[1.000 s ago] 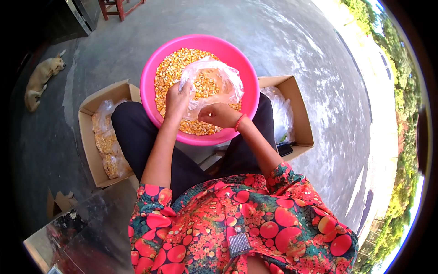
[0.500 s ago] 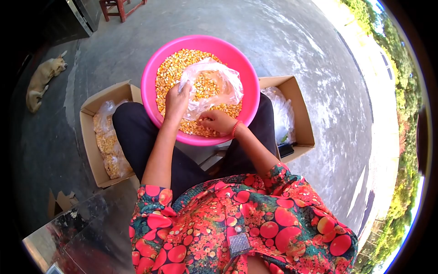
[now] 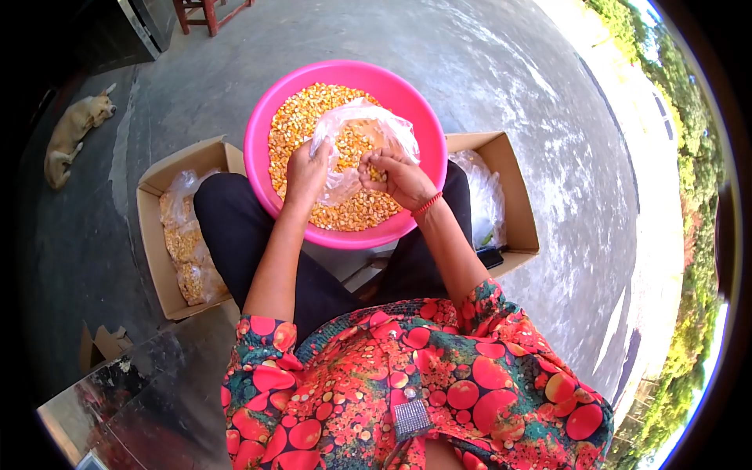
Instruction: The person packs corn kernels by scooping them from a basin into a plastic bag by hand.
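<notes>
A pink basin rests across my lap with yellow corn kernels in it. Within the basin is a clear plastic bag, its mouth open, with kernels inside. My left hand pinches the bag's left edge. Over the bag's right side, my right hand is curled with its palm partly turned up, and kernels show between its fingers.
On the left stands a cardboard box with bags of corn; on the right, another box holds plastic bags. A dog lies at far left. A red stool stands at the top.
My right hand went down to the kernels at the basin's near side, then rose over the bag's right side with kernels in it. My left hand still holds the bag.
</notes>
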The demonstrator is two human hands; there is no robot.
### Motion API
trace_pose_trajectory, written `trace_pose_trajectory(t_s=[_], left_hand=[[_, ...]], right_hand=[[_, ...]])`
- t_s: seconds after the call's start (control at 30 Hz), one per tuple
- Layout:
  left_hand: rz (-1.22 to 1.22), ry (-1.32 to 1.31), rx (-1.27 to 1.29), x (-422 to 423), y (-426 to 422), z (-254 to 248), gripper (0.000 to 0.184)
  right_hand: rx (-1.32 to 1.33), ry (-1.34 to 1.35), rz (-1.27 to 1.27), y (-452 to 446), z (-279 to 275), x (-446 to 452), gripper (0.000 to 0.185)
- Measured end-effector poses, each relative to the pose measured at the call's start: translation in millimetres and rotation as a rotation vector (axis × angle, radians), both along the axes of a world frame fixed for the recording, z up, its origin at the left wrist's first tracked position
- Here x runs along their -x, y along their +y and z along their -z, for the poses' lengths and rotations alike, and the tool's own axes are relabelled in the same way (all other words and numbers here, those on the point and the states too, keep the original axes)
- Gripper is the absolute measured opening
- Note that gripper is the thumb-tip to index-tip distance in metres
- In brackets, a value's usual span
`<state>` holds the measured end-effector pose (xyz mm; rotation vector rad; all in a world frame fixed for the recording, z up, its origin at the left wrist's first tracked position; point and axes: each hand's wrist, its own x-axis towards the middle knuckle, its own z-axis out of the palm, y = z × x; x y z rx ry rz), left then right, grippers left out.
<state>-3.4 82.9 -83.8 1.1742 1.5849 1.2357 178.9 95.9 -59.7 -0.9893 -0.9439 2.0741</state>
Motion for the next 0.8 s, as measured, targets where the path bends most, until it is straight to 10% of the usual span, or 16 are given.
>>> trace_pose_trajectory(t_s=[0.17, 0.23, 0.37, 0.5, 0.63, 0.8], left_hand=[[0.010, -0.041, 0.042, -1, 1, 1, 0.034], [0.006, -0.037, 0.041, 0, 1, 0, 0.034], [0.017, -0.062, 0.045, 0, -1, -5, 0.034], [0.018, 0.002, 0.016, -2, 3, 3, 0.034], [0.006, 0.018, 0.015, 1, 1, 1, 0.036], [-0.011, -0.017, 0.049, 1, 3, 10, 0.036]], right_hand=[[-0.156, -0.084, 0.123, 18, -9, 14, 0.022], [-0.780, -0.576, 0.096, 18, -5, 15, 0.022], [-0.399, -0.600, -0.445, 5, -13, 9, 0.021], [-1.075, -0.970, -0.506, -10, 45, 2, 0.018], [-1.137, -1.093, -0.329, -22, 67, 12, 0.020], [-1.067, -0.986, -0.720, -31, 55, 25, 0.022]])
